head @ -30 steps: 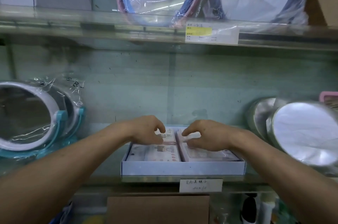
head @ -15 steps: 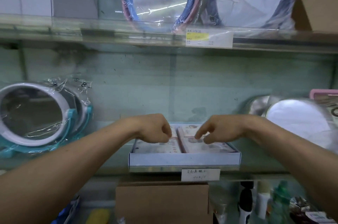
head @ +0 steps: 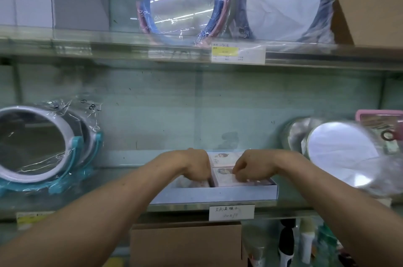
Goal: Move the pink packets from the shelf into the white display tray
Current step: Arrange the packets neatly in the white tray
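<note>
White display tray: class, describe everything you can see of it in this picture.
The white display tray is a shallow rectangular box, seemingly cardboard, flat on the glass shelf above a handwritten price label. Two rows of pink packets lie inside. The left hand dips into its left side, fingertips hidden; the right hand pinches packets on its right.

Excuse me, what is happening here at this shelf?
A person has both hands in the white display tray on the glass shelf. The right hand curls its fingers on the pink packets in the right row. The left hand reaches down into the left row, its fingertips hidden. Wrapped mirrors stand on either side.
</note>
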`<state>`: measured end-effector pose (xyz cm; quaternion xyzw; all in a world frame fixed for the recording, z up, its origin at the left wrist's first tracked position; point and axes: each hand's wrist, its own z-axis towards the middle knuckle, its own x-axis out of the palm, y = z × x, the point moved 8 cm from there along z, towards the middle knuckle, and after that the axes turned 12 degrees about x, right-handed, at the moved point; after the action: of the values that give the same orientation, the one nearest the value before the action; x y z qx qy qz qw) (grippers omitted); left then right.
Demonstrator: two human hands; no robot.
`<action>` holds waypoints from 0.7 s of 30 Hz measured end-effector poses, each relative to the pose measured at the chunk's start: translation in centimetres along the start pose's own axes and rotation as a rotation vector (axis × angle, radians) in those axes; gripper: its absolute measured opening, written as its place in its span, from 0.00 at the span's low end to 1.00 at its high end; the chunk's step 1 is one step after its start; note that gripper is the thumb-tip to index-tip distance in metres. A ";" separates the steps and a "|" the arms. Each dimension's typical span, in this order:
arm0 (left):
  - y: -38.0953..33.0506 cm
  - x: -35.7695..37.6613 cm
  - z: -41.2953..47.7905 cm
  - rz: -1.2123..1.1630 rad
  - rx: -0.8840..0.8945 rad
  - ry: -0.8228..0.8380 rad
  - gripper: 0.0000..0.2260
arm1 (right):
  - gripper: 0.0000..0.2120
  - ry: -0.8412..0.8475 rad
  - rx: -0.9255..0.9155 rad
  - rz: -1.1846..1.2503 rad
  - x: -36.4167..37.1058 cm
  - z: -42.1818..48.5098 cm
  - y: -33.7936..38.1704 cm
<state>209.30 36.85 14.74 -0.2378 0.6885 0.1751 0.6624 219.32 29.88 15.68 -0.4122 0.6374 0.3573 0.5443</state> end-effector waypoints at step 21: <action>-1.7 2.7 -0.4 -0.214 0.022 0.201 0.25 | 0.17 -0.048 -0.040 0.046 0.0 0.1 -0.3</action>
<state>209.88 34.95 12.17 -0.3188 0.7240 0.0714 0.6075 219.58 29.83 15.69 -0.3995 0.6261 0.3924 0.5426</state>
